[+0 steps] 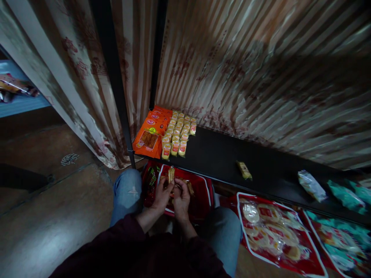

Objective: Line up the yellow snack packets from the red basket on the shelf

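Both my hands are together over a red bag with a white rim (209, 189), between my knees. My left hand (164, 193) has its fingers closed on a small wrapped snack pack (171, 174) that points upward. My right hand (182, 196) touches the lower end of the pack with curled fingers; what they hold is too small to tell. More small packs (190, 188) lie in the bag behind my right hand. On the black shelf (214, 148) beyond, yellow packs (175, 147) stand in rows beside orange packages (149, 135).
A single yellow pack (244, 170) and a white-blue packet (312, 185) lie farther right on the shelf. Red bags of wrapped round goods (268, 229) and teal packets (342, 239) stand below. A dark post (116, 77) and striped curtains (232, 69) border the shelf.
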A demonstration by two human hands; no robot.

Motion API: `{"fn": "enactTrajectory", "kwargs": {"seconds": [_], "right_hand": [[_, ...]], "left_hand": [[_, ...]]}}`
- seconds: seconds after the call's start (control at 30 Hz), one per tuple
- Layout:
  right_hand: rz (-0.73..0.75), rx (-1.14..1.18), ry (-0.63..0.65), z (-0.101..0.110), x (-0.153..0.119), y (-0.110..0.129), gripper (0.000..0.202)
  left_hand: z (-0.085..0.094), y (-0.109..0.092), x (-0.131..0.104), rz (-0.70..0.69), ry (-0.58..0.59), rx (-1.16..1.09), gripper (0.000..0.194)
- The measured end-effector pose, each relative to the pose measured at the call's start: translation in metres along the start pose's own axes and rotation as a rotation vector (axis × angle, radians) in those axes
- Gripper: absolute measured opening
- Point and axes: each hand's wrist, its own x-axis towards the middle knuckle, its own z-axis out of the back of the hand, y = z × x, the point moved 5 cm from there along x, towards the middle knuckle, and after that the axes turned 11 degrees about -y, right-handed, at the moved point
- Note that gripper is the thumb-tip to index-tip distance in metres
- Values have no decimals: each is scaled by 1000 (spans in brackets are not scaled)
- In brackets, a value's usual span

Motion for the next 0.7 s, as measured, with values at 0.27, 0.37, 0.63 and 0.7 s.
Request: {"fn": "enactTrajectory", "kwargs": {"seconds": [0.27, 0.37, 0.63, 0.7], "right_hand": [[68, -67, -6, -8, 1, 6, 29], [0, -85, -10, -8, 0, 5, 38], [117, -196, 57, -10, -3, 14, 35], [196, -207, 53, -10, -3, 20, 32]], "left_hand": [[11, 1, 8, 129, 0, -248, 40], [12, 6, 10, 143, -23, -248, 37], [7, 14, 13, 341, -46, -376, 35], [7, 13, 14, 346, -34, -383, 34]]}}
